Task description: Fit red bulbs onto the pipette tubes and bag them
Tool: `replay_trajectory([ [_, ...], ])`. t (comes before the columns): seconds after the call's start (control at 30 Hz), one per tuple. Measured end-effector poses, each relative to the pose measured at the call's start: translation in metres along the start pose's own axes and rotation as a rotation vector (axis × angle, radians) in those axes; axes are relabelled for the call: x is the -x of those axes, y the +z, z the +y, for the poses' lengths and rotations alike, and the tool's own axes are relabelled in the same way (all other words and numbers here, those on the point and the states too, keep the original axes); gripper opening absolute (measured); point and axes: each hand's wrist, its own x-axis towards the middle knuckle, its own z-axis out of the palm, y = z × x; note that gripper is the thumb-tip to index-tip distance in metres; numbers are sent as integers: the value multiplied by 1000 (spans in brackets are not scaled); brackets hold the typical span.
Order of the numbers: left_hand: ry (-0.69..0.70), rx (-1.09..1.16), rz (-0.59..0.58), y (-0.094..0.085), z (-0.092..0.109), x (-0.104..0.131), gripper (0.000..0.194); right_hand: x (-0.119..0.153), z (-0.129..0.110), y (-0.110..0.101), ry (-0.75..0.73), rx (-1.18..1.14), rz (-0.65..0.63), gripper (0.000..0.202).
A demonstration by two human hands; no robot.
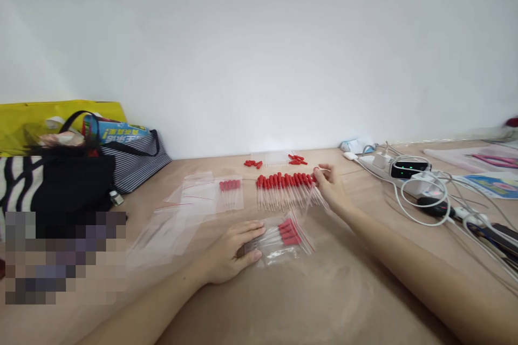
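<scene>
My left hand [232, 250] grips the closed end of a clear zip bag [275, 254], thumb below and fingers above. Inside that bag lie several glass droppers with red rubber bulbs [289, 234]; its mouth with a red line faces right. My right hand [332, 188] pinches a dropper by its red bulb [317, 172] at the right end of a long row of droppers [279, 188]. These lie side by side, bulbs toward the wall and tips toward me. Another bag [230, 194] holding several droppers rests left of the row.
Flat zip bags [186, 215] are spread at the left. Loose red bulbs [297, 160] and thin glass tubes [270, 160] lie by the wall. On the right sit a power strip [374, 166], tangled white cables [404, 210] and a black device [410, 168]. A striped bag [135, 159] stands at left.
</scene>
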Motion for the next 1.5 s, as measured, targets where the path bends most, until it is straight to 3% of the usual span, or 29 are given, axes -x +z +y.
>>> replay_trajectory([
  [0.1, -22, -18, 1, 0, 2, 0, 45, 23, 0, -28, 29, -317, -17, 40],
  [0.27, -32, -47, -13, -1, 4, -2, 43, 58, -1, -51, 158, -529, -67, 35],
  [0.57, -42, -88, -80, -5, 9, 3, 52, 87, -8, -51, 283, -572, -132, 34],
  [0.77, -28, -111, -69, -4, 7, 1, 54, 82, -5, -59, 214, -569, 39, 36],
  [0.93, -3, -97, -46, -1, 3, 2, 53, 81, -6, -57, 174, -534, 29, 36],
  [1.13, 7, -77, -28, 0, 2, 3, 52, 89, -11, -54, 151, -485, -74, 35],
  [1.5, -16, -76, -29, -1, 6, 2, 52, 110, -20, -44, 388, -568, -320, 37],
])
